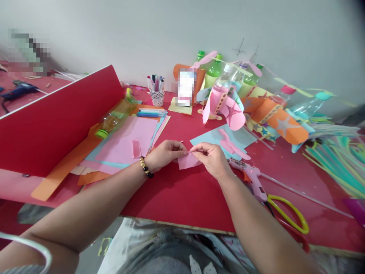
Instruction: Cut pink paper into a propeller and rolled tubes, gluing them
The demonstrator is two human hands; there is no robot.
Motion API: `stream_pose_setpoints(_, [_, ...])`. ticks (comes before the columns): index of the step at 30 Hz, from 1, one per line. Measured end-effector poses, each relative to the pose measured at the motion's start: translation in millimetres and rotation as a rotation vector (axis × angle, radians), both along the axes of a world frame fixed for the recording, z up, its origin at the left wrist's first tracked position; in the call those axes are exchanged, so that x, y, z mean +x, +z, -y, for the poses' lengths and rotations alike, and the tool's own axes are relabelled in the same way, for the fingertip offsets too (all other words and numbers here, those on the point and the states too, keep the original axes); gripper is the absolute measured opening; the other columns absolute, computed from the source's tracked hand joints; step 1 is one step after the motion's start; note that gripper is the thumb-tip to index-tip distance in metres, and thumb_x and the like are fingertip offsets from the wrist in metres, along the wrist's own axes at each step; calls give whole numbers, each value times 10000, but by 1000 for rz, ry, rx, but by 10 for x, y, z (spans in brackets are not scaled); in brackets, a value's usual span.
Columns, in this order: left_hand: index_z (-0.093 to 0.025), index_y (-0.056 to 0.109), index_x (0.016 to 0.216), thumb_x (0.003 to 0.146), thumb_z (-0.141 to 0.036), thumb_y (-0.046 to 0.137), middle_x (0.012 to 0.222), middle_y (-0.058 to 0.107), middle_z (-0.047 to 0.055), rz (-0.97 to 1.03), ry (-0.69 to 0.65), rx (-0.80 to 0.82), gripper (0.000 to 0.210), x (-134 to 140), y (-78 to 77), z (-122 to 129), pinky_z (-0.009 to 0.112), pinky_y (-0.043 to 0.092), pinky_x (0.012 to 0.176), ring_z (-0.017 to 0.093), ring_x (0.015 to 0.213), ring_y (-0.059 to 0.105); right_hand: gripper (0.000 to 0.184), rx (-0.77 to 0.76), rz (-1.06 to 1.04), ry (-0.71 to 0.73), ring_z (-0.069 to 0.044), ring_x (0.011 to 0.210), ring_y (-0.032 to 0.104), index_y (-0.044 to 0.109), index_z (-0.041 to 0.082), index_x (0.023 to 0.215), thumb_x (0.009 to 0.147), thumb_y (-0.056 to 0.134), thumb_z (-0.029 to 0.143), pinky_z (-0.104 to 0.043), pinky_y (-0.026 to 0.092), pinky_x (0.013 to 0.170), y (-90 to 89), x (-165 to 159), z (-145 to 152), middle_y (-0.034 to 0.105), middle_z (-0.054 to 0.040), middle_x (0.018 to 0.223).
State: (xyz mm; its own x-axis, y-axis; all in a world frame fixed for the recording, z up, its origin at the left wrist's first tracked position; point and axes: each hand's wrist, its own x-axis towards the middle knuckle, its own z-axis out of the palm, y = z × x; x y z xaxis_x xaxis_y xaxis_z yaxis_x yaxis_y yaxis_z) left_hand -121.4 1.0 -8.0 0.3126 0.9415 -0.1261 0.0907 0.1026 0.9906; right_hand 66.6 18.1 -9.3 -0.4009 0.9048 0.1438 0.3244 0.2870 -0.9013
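A small pink piece of paper (pixel 188 162) is pinched along its upper edge between my two hands, just above the red tabletop (pixel 182 198). My left hand (pixel 165 155), below a beaded bracelet, grips the paper's left end between thumb and fingers. On the other end, my right hand (pixel 212 158) closes thumb and fingertips, which partly cover the paper. Just right of that hand lie a pink propeller cut-out (pixel 232 145) on light blue paper (pixel 199 136) and a pink glue gun (pixel 255 182). Nearer my left wrist is a folded pink paper strip (pixel 136 148).
Scissors with a yellow handle (pixel 302 219) lie by the front right edge. Several bottle planes (pixel 221 102) stand at the back right. At left are stacked coloured sheets (pixel 125 133), a lying bottle (pixel 114 118) and a raised red board (pixel 65 121). A pen cup (pixel 157 97) stands behind.
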Motion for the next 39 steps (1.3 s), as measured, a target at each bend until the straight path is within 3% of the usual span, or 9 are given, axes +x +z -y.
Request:
stream_pose_setpoints(9, [-142,601,698,661,-319,682,603,504,-32,129,-33,-196,198,-23,50,-5,181,351,494,55,520,422,118,82,-4,34,-130,637,552,676,200,813,792,565,235,-241,406,580,46,-2,23,656,-6,726])
stream_pose_setpoints(19, [-138,627,709,631,-261,713,636,520,-23,190,-70,-285,170,-62,44,-11,198,429,542,66,561,474,157,145,8,61,-121,613,533,690,213,807,769,545,168,-234,400,582,75,-4,50,664,4,718])
stream_pose_setpoints(29, [-137,615,733,679,-296,681,670,589,-10,19,45,60,181,-8,-3,-8,203,384,575,77,600,496,115,-9,-33,-5,-95,483,406,661,196,778,756,552,230,-224,311,463,32,-33,26,540,28,564])
stream_pose_setpoints(39, [-141,650,746,702,-239,596,677,622,7,-241,91,250,121,-9,6,-6,212,413,578,109,615,530,100,-232,-220,-68,-110,557,491,661,193,761,709,602,256,-238,377,553,-98,-71,-18,604,15,643])
